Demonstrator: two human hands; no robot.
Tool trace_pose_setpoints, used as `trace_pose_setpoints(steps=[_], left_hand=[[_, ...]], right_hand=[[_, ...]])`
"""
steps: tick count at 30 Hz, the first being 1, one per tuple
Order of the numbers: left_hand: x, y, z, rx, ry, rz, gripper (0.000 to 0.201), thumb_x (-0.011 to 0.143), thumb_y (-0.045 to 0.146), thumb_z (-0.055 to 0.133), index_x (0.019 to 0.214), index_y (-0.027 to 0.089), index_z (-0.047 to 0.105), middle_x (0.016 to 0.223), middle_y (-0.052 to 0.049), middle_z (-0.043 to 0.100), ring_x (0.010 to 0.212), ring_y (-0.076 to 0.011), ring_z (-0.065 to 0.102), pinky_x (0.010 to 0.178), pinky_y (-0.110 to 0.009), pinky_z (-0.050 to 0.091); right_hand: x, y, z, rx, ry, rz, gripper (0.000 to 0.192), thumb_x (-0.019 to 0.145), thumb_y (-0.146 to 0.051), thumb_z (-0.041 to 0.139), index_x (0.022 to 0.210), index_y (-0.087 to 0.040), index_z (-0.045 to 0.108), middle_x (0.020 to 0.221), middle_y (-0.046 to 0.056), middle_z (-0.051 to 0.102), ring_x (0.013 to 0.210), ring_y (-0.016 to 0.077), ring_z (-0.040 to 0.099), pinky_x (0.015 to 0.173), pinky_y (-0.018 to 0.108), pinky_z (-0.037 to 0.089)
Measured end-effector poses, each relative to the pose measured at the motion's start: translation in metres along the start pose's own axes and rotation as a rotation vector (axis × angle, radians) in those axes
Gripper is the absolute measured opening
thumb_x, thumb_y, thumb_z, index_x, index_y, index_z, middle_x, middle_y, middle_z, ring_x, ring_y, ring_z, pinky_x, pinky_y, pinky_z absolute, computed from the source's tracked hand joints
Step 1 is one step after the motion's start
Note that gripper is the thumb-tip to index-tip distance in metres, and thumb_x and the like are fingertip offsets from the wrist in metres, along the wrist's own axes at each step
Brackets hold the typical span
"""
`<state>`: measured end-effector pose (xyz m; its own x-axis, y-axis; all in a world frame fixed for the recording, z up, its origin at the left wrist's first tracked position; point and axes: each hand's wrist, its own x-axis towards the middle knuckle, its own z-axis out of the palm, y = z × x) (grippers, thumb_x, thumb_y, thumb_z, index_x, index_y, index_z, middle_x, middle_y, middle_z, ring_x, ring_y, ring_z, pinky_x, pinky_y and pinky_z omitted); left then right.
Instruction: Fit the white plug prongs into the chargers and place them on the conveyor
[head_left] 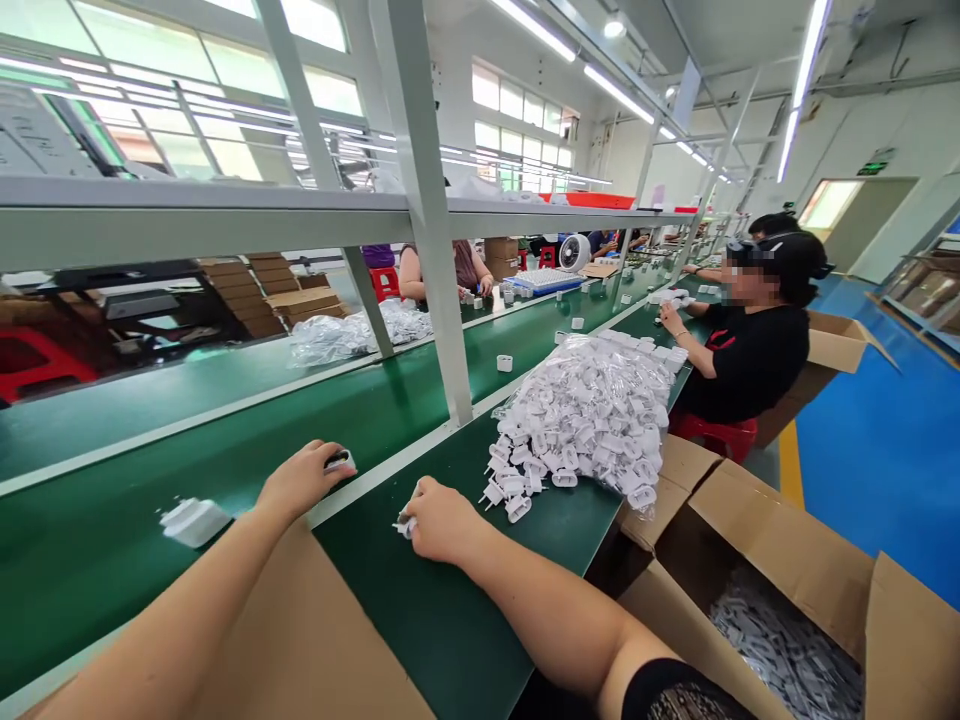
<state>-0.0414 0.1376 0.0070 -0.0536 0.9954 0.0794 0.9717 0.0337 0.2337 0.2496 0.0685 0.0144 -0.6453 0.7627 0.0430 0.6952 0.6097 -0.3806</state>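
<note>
My left hand (301, 478) reaches out over the green conveyor belt (225, 440) and is closed on a small white charger plug (341, 462) at its fingertips. On the green bench surface (450, 620) my right hand (439, 520) rests in a fist around another small white plug part (403, 524). A large heap of white plug parts (592, 415), partly in clear plastic, lies just right of my right hand. One white plug (193, 521) lies on the belt left of my left arm.
A brown cardboard sheet (315, 640) lies under my left forearm. An open carton (795, 620) with white parts stands at lower right. A co-worker in black (750, 350) sits at the bench further along; others work across the belt. A grey shelf post (439, 250) rises ahead.
</note>
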Motion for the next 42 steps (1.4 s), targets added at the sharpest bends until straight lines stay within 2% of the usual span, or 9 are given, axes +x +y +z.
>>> trace_pose_setpoints(steps=[6, 14, 20, 23, 25, 29, 35, 39, 42], left_hand=[[-0.091, 0.033, -0.013, -0.111, 0.121, 0.047, 0.049, 0.092, 0.068, 0.052, 0.107, 0.026, 0.07, 0.114, -0.008, 0.069, 0.093, -0.0292, 0.068, 0.068, -0.033, 0.047], [-0.183, 0.056, -0.006, -0.238, 0.093, 0.024, 0.035, 0.09, 0.057, 0.065, 0.102, 0.025, 0.072, 0.106, -0.006, 0.068, 0.097, -0.027, 0.066, 0.077, -0.032, 0.048], [-0.2, 0.042, 0.012, -0.658, 0.159, -0.091, 0.046, 0.077, 0.057, 0.081, 0.107, 0.022, 0.071, 0.104, -0.005, 0.065, 0.087, -0.0229, 0.064, 0.075, -0.033, 0.049], [-0.206, 0.041, 0.022, -0.784, 0.197, -0.058, 0.042, 0.082, 0.059, 0.076, 0.093, 0.02, 0.071, 0.094, -0.005, 0.063, 0.077, -0.0207, 0.06, 0.069, -0.033, 0.047], [-0.208, 0.043, 0.026, -0.815, 0.218, -0.053, 0.041, 0.083, 0.06, 0.075, 0.09, 0.02, 0.071, 0.091, -0.005, 0.062, 0.074, -0.0201, 0.058, 0.067, -0.033, 0.046], [-0.21, 0.052, 0.028, -0.905, 0.219, -0.03, 0.041, 0.081, 0.054, 0.076, 0.104, 0.02, 0.074, 0.1, -0.006, 0.067, 0.081, -0.0213, 0.063, 0.07, -0.033, 0.049], [-0.209, 0.057, 0.025, -0.938, 0.151, 0.047, 0.032, 0.087, 0.044, 0.071, 0.109, 0.021, 0.077, 0.099, -0.006, 0.069, 0.08, -0.0201, 0.062, 0.07, -0.031, 0.048], [-0.206, 0.041, 0.02, -0.903, 0.147, 0.113, 0.028, 0.087, 0.037, 0.073, 0.112, 0.022, 0.076, 0.101, -0.007, 0.072, 0.104, -0.0266, 0.063, 0.089, -0.035, 0.051], [-0.209, 0.035, 0.016, -0.86, 0.092, 0.151, 0.052, 0.081, 0.037, 0.082, 0.131, 0.025, 0.069, 0.118, -0.009, 0.071, 0.124, -0.0303, 0.057, 0.106, -0.038, 0.048]], right_hand=[[-0.001, -0.007, -0.005, 0.068, 0.047, 0.051, 0.027, 0.086, -0.019, 0.068, 0.109, -0.023, 0.08, 0.118, 0.005, 0.068, 0.095, 0.0221, 0.07, 0.081, 0.03, 0.055], [0.0, 0.007, -0.01, 0.17, -0.072, -0.061, 0.031, 0.09, -0.014, 0.07, 0.119, -0.017, 0.079, 0.109, 0.008, 0.068, 0.101, 0.0215, 0.067, 0.095, 0.031, 0.051], [0.007, 0.011, -0.011, 0.338, -0.286, -0.205, 0.044, 0.081, -0.013, 0.071, 0.123, -0.025, 0.078, 0.097, 0.002, 0.06, 0.084, 0.0169, 0.063, 0.082, 0.031, 0.054], [0.006, 0.005, -0.005, 0.64, -0.192, -0.094, 0.037, 0.07, -0.025, 0.082, 0.106, -0.022, 0.075, 0.098, 0.002, 0.065, 0.082, 0.0181, 0.066, 0.08, 0.034, 0.058], [0.007, 0.0, -0.001, 0.933, -0.109, 0.032, 0.047, 0.063, -0.033, 0.089, 0.105, -0.023, 0.069, 0.103, 0.003, 0.07, 0.088, 0.022, 0.071, 0.083, 0.039, 0.061], [0.012, -0.008, 0.001, 1.28, -0.158, 0.151, 0.054, 0.061, -0.038, 0.094, 0.107, -0.024, 0.069, 0.109, 0.005, 0.076, 0.104, 0.0284, 0.075, 0.097, 0.047, 0.061], [0.013, -0.005, 0.008, 1.336, -0.135, 0.23, 0.051, 0.061, -0.044, 0.095, 0.101, -0.027, 0.069, 0.117, 0.006, 0.077, 0.11, 0.0279, 0.074, 0.09, 0.043, 0.063], [0.01, -0.012, 0.014, 1.347, -0.116, 0.266, 0.054, 0.063, -0.046, 0.096, 0.108, -0.028, 0.071, 0.113, 0.005, 0.078, 0.112, 0.027, 0.075, 0.09, 0.04, 0.063], [0.005, -0.024, 0.018, 1.279, -0.055, 0.238, 0.054, 0.066, -0.045, 0.096, 0.11, -0.024, 0.075, 0.109, 0.006, 0.078, 0.108, 0.0262, 0.076, 0.093, 0.041, 0.062]])
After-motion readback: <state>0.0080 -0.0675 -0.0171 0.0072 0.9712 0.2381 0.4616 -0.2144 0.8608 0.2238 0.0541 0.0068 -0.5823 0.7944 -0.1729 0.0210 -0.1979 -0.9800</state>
